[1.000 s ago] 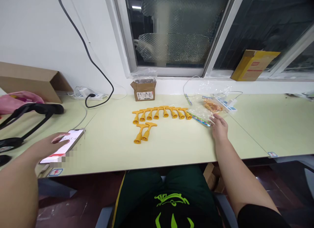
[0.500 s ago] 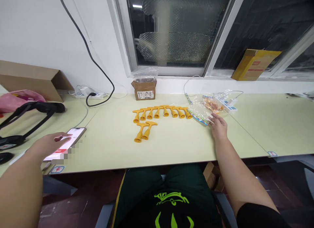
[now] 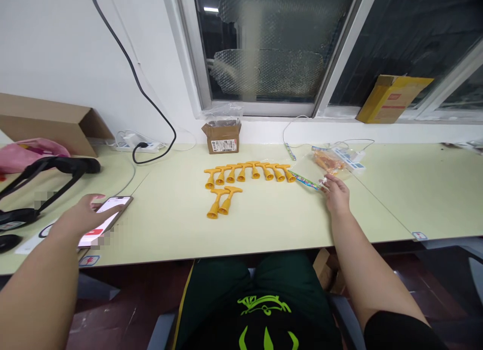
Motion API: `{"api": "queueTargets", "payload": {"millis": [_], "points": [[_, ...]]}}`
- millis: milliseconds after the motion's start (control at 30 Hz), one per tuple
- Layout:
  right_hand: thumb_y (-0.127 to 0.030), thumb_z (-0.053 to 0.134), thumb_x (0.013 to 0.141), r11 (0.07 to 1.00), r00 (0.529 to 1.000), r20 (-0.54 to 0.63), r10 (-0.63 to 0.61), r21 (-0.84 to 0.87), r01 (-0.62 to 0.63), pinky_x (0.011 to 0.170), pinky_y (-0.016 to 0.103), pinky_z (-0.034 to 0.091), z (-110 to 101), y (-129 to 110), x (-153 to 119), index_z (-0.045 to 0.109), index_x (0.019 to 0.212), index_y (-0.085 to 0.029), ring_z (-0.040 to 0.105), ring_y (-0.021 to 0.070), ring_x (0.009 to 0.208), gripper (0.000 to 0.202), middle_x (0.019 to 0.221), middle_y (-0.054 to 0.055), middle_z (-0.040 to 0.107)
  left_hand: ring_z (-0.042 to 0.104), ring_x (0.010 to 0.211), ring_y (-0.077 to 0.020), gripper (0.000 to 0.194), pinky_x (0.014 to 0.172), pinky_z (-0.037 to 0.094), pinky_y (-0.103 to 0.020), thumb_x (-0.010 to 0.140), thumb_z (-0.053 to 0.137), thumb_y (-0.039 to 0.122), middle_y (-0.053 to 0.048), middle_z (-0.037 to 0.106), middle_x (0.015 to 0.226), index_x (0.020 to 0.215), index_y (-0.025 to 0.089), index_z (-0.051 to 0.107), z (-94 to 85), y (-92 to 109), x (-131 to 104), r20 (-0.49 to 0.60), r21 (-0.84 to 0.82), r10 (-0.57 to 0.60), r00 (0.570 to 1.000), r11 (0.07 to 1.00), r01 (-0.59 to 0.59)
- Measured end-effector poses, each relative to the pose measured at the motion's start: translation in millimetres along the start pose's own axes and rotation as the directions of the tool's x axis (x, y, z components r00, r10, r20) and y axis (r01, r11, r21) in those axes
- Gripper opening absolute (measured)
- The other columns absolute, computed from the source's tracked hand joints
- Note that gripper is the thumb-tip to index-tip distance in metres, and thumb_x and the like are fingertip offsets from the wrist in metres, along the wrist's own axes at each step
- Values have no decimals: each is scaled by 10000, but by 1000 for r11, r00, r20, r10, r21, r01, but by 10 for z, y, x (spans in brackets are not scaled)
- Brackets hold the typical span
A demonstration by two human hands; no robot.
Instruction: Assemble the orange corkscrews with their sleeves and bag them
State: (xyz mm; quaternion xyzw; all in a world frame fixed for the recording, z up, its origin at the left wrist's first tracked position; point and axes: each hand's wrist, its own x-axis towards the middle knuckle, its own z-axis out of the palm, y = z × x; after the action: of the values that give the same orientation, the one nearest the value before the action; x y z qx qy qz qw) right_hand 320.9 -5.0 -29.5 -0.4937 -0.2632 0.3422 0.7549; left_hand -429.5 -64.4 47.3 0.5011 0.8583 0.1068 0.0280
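Observation:
Over a phone (image 3: 113, 204) with a lit screen, at the left of the table, my left hand (image 3: 83, 216) has its thumb and fingers apart. My right hand (image 3: 336, 193) is closed on the end of a clear plastic bag with a colourful printed strip (image 3: 306, 181). Several yellow T-shaped pieces (image 3: 241, 174) with flared ends form a curved row at the middle of the table. Two more yellow pieces (image 3: 219, 203) lie side by side below the row. Behind my right hand sits a clear packet of orange items (image 3: 327, 160).
A small cardboard box (image 3: 223, 139) stands by the wall. Power strips (image 3: 151, 147) with cables lie at the back left and back right. A black headset-like frame (image 3: 60, 165), a pink bag (image 3: 30, 154) and a large carton (image 3: 49, 118) are on the left.
My left hand has shifted right over the phone, its thumb now across the screen. The clear bag by my right hand has flattened or drawn in towards the fingers.

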Motion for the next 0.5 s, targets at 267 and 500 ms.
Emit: {"api": "queueTargets", "payload": {"millis": [267, 500], "points": [[-236, 760, 653, 1000, 1000, 9, -8, -13, 8, 585, 199, 581, 20, -33, -35, 769, 906, -196, 740, 144, 794, 256, 918, 19, 729, 658, 960, -314, 1022, 742, 469, -324, 774, 303, 917, -161, 685, 1188, 1510, 210, 360, -127, 367, -98, 161, 325, -94, 983, 945, 37], [-243, 763, 650, 1000, 1000, 10, -16, 2, 16, 594, 212, 584, 9, -21, -12, 747, 889, -202, 738, 148, 798, 244, 931, 15, 729, 587, 696, -243, 920, 717, 456, -316, 713, 555, 853, 6, 563, 679, 1387, 230, 488, -130, 307, 42, 110, 254, -70, 991, 966, 40]]}}
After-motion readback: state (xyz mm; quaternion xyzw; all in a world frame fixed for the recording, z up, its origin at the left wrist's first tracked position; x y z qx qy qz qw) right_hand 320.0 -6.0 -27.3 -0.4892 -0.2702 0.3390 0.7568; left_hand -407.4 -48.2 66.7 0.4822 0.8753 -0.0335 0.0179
